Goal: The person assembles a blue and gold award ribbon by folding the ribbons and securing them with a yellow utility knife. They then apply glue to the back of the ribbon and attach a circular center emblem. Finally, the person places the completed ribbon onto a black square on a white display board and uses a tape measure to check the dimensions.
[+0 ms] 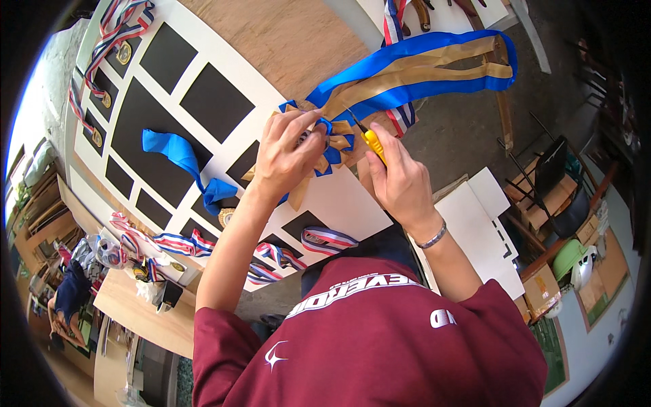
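A blue and gold ribbon rosette [337, 144] lies over the edge of the white mat board [352, 203]. My left hand [288, 149] is closed on the rosette, its fingers covering part of the folds. From it a long blue and gold ribbon [420, 66] loops away to the far right. In my right hand [403, 183] is a yellow-handled tool [372, 146] with a thin dark pointed tip, aimed at the ribbon just beyond the rosette. Whether the tip touches the ribbon is unclear. Left of my left forearm, a blue ribbon [180, 156] with a gold medal [226, 216] rests on the board.
Black cut-out panels [217, 102] cover the board. Striped ribbons with medals [123, 53] lie at the far left, and more striped ribbons [328, 239] along the near edge. White boards [468, 224] stand on the right by a chair [553, 173]. Another person [68, 298] is at lower left.
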A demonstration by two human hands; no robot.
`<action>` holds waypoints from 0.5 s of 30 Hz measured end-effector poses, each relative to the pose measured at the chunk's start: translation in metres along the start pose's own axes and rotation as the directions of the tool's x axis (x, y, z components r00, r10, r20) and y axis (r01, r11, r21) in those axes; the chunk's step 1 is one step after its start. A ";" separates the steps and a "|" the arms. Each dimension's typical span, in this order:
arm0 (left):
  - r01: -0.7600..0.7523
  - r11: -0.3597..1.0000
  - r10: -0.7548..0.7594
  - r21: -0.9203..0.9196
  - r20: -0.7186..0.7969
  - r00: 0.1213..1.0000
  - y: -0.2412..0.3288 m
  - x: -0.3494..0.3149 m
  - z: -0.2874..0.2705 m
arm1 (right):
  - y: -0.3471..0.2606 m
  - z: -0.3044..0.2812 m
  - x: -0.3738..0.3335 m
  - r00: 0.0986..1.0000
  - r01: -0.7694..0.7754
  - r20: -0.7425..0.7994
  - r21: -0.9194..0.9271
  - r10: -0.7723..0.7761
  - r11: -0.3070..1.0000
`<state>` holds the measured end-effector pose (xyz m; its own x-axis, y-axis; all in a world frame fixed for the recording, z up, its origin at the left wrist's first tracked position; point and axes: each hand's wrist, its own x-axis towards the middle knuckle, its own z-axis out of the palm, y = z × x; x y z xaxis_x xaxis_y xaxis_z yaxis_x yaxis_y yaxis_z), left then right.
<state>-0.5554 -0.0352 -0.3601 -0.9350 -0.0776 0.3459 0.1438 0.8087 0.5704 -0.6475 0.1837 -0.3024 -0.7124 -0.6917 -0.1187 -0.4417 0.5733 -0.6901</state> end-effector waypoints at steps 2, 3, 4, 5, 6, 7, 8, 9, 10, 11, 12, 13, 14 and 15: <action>-0.043 0.998 0.043 0.043 0.002 0.999 0.001 0.003 0.000 | 0.003 0.006 -0.010 0.999 -0.037 0.014 0.033 0.037 0.999; -0.071 0.996 0.070 0.062 0.021 0.997 -0.001 0.003 0.000 | 0.002 0.007 -0.012 0.999 -0.047 -0.025 0.071 0.049 0.996; -0.098 0.992 0.095 0.080 0.038 0.995 -0.001 0.003 0.001 | 0.001 0.006 -0.012 0.996 -0.054 -0.062 0.108 0.061 0.993; -0.088 0.991 0.082 0.097 0.059 0.995 0.000 0.004 -0.001 | 0.000 0.006 -0.013 0.992 -0.060 -0.099 0.144 0.075 0.988; -0.088 0.991 0.079 0.100 0.084 0.993 0.000 0.002 -0.002 | -0.001 0.007 -0.015 0.985 -0.129 -0.081 0.222 0.150 0.967; -0.088 0.991 0.077 0.103 0.107 0.991 -0.001 0.001 -0.002 | -0.002 0.007 -0.016 0.973 -0.194 -0.060 0.294 0.221 0.936; -0.089 0.990 0.075 0.105 0.129 0.989 -0.001 0.001 -0.002 | -0.002 0.009 -0.016 0.966 -0.225 -0.042 0.341 0.254 0.913; -0.075 0.993 0.061 0.091 0.146 0.987 0.000 0.001 -0.001 | -0.001 0.010 -0.016 0.958 -0.255 -0.024 0.386 0.286 0.887; -0.061 0.995 0.048 0.078 0.165 0.985 0.002 0.003 0.000 | -0.001 0.012 -0.014 0.959 -0.252 -0.016 0.411 0.283 0.876; -0.047 0.997 0.034 0.065 0.183 0.982 0.004 0.005 0.000 | -0.003 0.012 -0.012 0.952 -0.281 0.020 0.455 0.306 0.845; -0.026 0.997 0.008 0.075 0.224 0.974 0.006 0.006 0.001 | -0.005 0.011 -0.010 0.943 -0.312 0.056 0.496 0.329 0.810; -0.004 0.996 -0.020 0.088 0.264 0.964 0.009 0.006 0.001 | -0.012 0.006 -0.006 0.921 -0.373 0.124 0.550 0.369 0.748; 0.018 0.995 -0.048 0.102 0.304 0.952 0.010 0.007 0.000 | -0.016 0.004 -0.003 0.895 -0.433 0.194 0.595 0.402 0.677; 0.017 0.997 -0.041 0.080 0.310 0.950 0.012 0.008 -0.002 | -0.017 0.009 -0.004 0.898 -0.419 0.187 0.641 0.398 0.643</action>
<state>-0.5607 -0.0276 -0.3492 -0.9945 0.0737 0.0742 0.1015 0.8513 0.5147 -0.6328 0.1727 -0.2967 -0.7138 -0.4749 -0.5147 0.3639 0.3765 -0.8520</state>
